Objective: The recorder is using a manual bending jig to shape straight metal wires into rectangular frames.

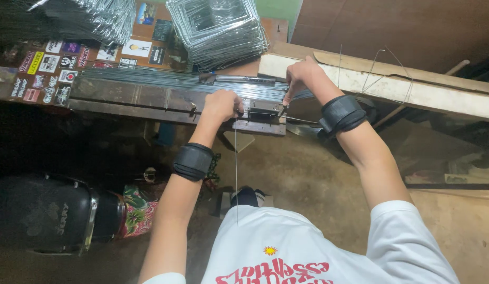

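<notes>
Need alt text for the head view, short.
A person's left hand grips a thin wire at a small metal jig on a workbench, while the right hand rests on straight wires. Bent wire frames are stacked behind.

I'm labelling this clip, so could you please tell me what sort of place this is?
Probably a small metal-wire workshop: a worn wooden bench carries a bundle of straight wires, a stack of bent wire frames sits behind, and both hands work at a bending jig.
</notes>
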